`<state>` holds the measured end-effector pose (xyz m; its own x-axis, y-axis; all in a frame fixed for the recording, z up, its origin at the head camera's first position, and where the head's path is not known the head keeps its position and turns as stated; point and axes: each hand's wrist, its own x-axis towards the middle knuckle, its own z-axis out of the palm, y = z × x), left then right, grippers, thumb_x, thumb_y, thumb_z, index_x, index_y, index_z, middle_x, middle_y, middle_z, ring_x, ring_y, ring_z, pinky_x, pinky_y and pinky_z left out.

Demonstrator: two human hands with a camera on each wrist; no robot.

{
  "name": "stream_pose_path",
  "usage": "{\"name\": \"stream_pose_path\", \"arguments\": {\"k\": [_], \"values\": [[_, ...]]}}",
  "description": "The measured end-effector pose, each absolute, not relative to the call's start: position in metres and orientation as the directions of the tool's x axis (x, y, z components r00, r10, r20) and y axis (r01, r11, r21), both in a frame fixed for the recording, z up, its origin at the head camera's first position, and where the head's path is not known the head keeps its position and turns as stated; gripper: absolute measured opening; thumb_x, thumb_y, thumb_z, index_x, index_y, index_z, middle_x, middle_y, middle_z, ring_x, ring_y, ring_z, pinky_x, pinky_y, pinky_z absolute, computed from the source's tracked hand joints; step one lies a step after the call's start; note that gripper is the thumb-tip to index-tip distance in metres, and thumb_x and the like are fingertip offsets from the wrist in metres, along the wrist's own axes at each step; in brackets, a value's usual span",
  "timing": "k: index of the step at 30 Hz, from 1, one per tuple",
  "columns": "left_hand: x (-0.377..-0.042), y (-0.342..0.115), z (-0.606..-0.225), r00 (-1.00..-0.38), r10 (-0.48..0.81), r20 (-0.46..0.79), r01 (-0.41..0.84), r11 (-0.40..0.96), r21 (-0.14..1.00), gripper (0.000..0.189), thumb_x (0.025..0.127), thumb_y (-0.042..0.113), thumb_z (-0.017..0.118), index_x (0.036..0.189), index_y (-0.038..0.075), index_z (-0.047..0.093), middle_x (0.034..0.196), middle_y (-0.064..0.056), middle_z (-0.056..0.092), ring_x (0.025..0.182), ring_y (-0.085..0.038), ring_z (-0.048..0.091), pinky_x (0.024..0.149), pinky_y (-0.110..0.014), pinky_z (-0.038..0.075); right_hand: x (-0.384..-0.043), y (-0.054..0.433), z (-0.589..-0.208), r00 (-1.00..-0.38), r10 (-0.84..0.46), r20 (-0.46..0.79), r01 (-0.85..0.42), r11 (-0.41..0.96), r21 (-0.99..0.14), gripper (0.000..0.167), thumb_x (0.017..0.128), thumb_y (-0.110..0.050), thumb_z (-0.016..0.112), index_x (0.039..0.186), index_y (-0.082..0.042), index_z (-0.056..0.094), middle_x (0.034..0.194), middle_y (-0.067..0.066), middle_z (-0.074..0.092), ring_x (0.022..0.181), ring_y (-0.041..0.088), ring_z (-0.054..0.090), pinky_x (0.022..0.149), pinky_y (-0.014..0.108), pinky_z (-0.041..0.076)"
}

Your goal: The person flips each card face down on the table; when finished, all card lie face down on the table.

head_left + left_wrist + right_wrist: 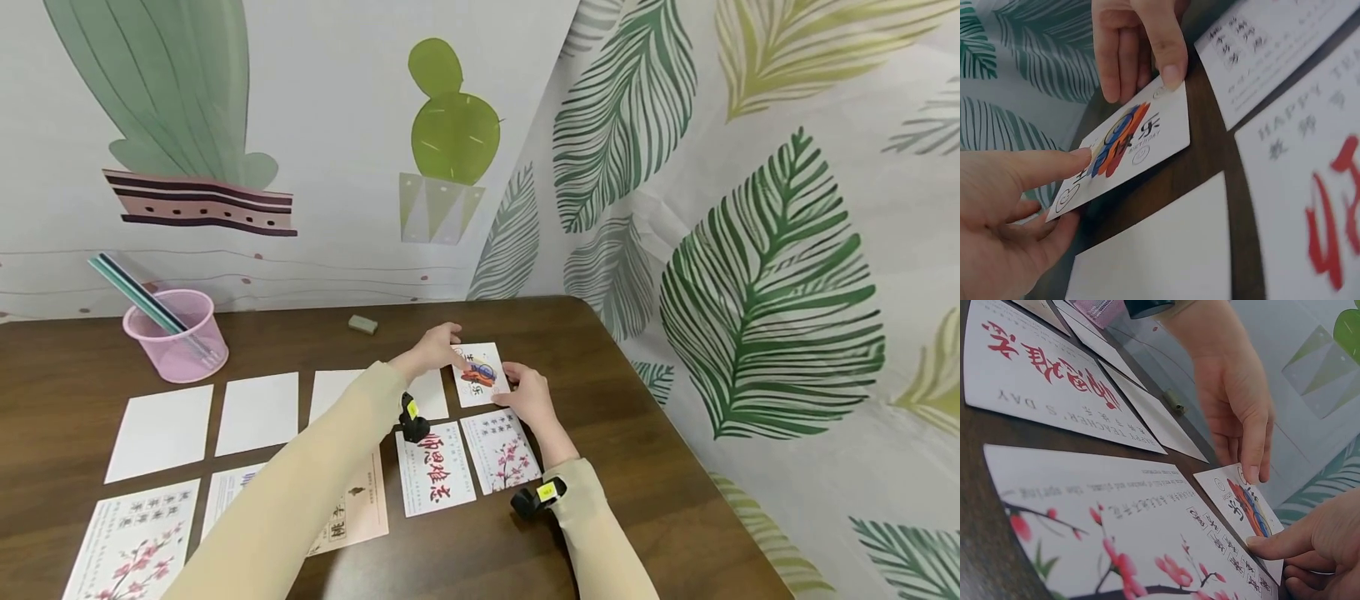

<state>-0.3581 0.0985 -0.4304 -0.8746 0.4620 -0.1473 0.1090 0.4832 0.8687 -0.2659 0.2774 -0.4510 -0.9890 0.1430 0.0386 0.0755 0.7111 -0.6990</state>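
Note:
A white birthday card (467,393) with an orange and blue drawing and black characters is at the far right of the upper row. My left hand (437,348) pinches its upper left edge, thumb on top and fingers beneath, as the left wrist view shows. At the lower right corner my right hand (531,398) pinches the same card, its thumb (1272,545) on the printed face. In the left wrist view the card (1169,134) looks tilted. Just below it lies a plum-blossom card (501,450), next to a card with red characters (435,471).
Blank white cards (160,433) fill the upper row to the left. Printed cards, including a peach-coloured one (367,500), lie below, partly behind my left sleeve. A pink mesh cup (176,350) holding sticks and a small eraser-like block (363,324) stand near the wall.

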Motion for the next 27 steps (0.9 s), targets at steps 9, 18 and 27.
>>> {"name": "stream_pose_path", "arguments": {"k": [9,18,27], "values": [[-0.348,0.092,-0.437,-0.911,0.330,-0.248,-0.129,0.342,0.931,0.074,0.084,0.008,0.072,0.147,-0.004,0.035,0.149,-0.026,0.040,0.135,-0.037,0.043,0.111,-0.047,0.039,-0.268,0.272,-0.450,-0.990,0.136,0.041,0.069,0.712,-0.699,0.059,0.077,-0.003,0.080,0.131,0.005,0.057,0.128,0.024,0.063,0.121,0.036,0.059,0.101,0.047,0.049],[-0.335,0.093,-0.439,-0.874,0.402,-0.273,-0.200,0.213,0.956,0.039,0.089,0.000,0.066,0.126,-0.009,0.058,0.125,-0.023,0.062,0.116,-0.031,0.061,0.102,-0.039,0.049,-0.268,0.276,-0.449,-0.990,0.135,0.040,0.071,0.721,-0.689,0.060,0.077,-0.003,0.081,0.131,0.006,0.057,0.125,0.025,0.064,0.117,0.036,0.061,0.099,0.047,0.050],[-0.330,0.095,-0.446,-0.851,0.447,-0.275,-0.226,0.161,0.961,0.046,0.088,-0.010,0.060,0.134,-0.010,0.049,0.127,-0.027,0.061,0.110,-0.032,0.065,0.094,-0.040,0.055,-0.266,0.279,-0.448,-0.991,0.124,0.043,0.060,0.719,-0.692,0.059,0.077,-0.004,0.080,0.130,0.006,0.057,0.122,0.025,0.065,0.113,0.036,0.062,0.096,0.047,0.051]]}}
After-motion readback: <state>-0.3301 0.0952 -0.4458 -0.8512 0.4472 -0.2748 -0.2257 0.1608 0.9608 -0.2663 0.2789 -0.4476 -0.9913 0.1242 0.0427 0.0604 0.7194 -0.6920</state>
